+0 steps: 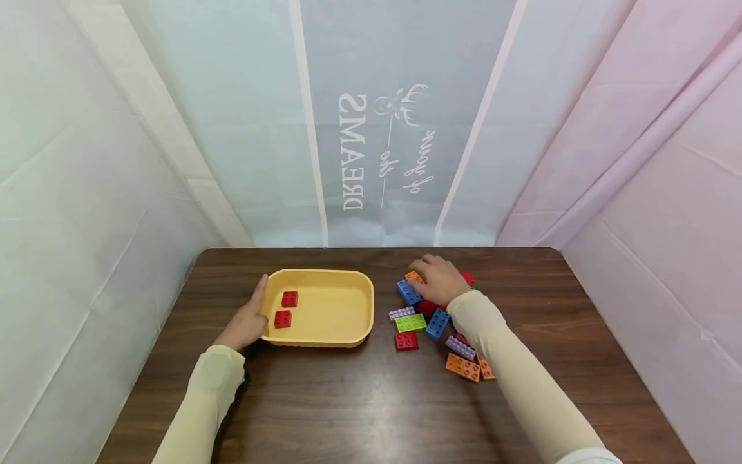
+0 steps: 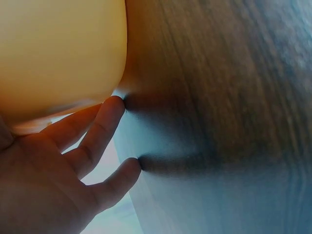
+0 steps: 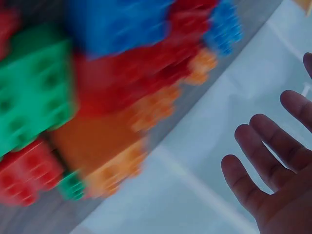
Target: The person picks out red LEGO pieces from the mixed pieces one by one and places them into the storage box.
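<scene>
A yellow tray (image 1: 333,319) stands on the table with two red building bricks inside, one (image 1: 290,299) behind the other (image 1: 283,319). My left hand (image 1: 245,324) holds its left side, thumb at the rim and other fingers along the outer wall. Seen from the left wrist, fingers (image 2: 100,129) spread beneath the tray's side, two tips close to the tabletop. My right hand (image 1: 438,280) hovers over the back of a brick pile, fingers loosely extended near an orange brick (image 1: 414,276) and a blue brick (image 1: 408,292). In the right wrist view, that hand (image 3: 280,170) holds nothing.
The pile also has a lime brick (image 1: 411,323), a red brick (image 1: 406,341), lilac bricks (image 1: 460,347) and orange bricks (image 1: 463,367) nearer the front. A green brick (image 3: 36,92) shows from the right wrist. Pale printed cloth (image 1: 382,219) hangs behind the dark wooden table (image 1: 324,399).
</scene>
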A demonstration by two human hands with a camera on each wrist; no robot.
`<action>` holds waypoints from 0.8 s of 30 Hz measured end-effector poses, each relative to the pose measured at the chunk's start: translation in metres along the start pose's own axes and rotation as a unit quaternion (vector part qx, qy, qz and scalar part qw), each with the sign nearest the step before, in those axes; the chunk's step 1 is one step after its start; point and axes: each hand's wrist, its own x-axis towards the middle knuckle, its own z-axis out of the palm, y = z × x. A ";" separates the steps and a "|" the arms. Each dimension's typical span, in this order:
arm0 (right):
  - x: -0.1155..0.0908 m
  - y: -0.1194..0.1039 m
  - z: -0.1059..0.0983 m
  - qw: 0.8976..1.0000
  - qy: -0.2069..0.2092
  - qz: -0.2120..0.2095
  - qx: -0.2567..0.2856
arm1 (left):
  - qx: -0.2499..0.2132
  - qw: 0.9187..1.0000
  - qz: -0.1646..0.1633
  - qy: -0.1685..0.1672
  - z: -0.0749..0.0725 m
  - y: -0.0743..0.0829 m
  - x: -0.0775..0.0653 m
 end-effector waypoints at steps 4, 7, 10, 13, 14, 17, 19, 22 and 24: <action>-0.014 0.025 -0.001 0.999 -0.006 0.038 0.008 | -0.005 1.000 0.004 0.001 0.000 0.000 0.000; -0.022 0.041 -0.004 0.997 -0.013 0.071 0.015 | -0.009 1.000 0.006 0.001 0.000 0.000 0.000; -0.029 0.057 -0.006 0.996 -0.010 0.090 0.017 | -0.012 1.000 0.006 0.000 -0.001 0.000 0.000; -0.035 0.073 -0.006 0.995 -0.004 0.100 0.017 | -0.012 1.000 0.006 -0.002 -0.001 0.000 0.000; -0.036 0.078 -0.005 0.995 -0.004 0.102 0.016 | -0.012 1.000 0.006 -0.001 -0.001 -0.001 0.000; -0.041 0.091 -0.001 0.994 -0.012 0.112 0.013 | -0.009 1.000 0.005 0.000 -0.001 -0.002 -0.001; -0.044 0.098 0.001 0.992 -0.022 0.120 0.011 | -0.009 1.000 0.005 0.001 0.000 -0.003 0.000; -0.049 0.107 0.005 0.991 -0.036 0.129 0.007 | -0.008 1.000 0.005 0.004 0.002 -0.003 0.000; -0.051 0.112 0.007 0.990 -0.043 0.137 0.010 | -0.007 1.000 0.004 0.006 0.003 -0.003 0.001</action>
